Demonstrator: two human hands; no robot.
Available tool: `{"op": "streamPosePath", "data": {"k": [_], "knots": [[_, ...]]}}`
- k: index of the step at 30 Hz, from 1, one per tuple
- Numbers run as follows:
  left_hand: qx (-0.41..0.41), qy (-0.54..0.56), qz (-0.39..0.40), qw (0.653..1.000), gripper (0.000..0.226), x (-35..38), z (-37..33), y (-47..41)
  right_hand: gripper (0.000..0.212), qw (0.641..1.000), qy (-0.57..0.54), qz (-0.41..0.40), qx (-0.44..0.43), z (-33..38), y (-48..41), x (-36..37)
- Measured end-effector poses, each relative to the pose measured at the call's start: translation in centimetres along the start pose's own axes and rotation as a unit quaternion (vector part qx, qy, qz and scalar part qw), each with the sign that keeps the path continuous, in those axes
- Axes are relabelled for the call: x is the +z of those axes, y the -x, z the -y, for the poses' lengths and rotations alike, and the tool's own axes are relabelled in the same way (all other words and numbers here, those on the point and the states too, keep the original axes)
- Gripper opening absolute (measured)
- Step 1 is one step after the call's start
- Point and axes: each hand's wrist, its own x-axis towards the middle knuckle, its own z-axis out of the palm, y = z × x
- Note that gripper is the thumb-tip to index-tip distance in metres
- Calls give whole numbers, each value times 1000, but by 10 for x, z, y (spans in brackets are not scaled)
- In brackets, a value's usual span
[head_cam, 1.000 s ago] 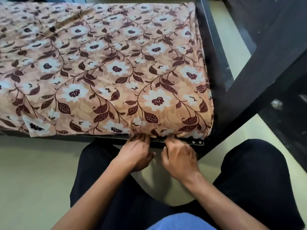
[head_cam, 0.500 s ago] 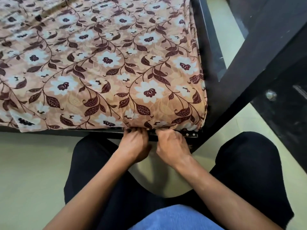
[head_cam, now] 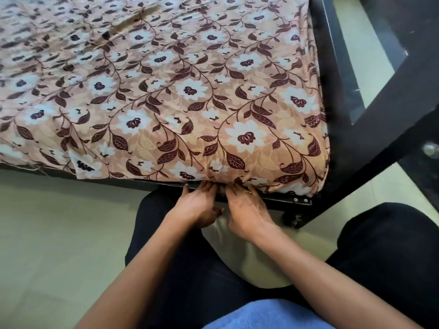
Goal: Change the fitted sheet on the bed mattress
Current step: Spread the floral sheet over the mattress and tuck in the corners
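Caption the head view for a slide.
The left hand and right hand tuck the floral sheet in along the black bed frame.

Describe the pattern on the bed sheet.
The peach fabric sheet bears white flowers and maroon leafy vines; head view.

**Q:** Is any lettering, label, brand or number legible in this view?

**A:** None can be read. The fitted sheet bears only a printed pattern of white flowers with maroon leaves and vines. The black bed frame shows two plain screw heads near its corner, with no markings that can be made out.
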Motion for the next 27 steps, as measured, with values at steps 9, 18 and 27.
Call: {"op": "streamPosePath", "data": {"k": [9, 18, 27], "knots": [[50, 0, -57, 997, 43, -9, -30, 5, 70, 997, 4, 9, 81, -18, 29, -8], [79, -69, 12, 994, 89, 17, -93, -12, 104, 981, 46, 66, 179, -51, 42, 12], [230, 147, -179, 945, 29, -61, -73, 6, 48, 962, -83, -232, 118, -37, 58, -54]]}}
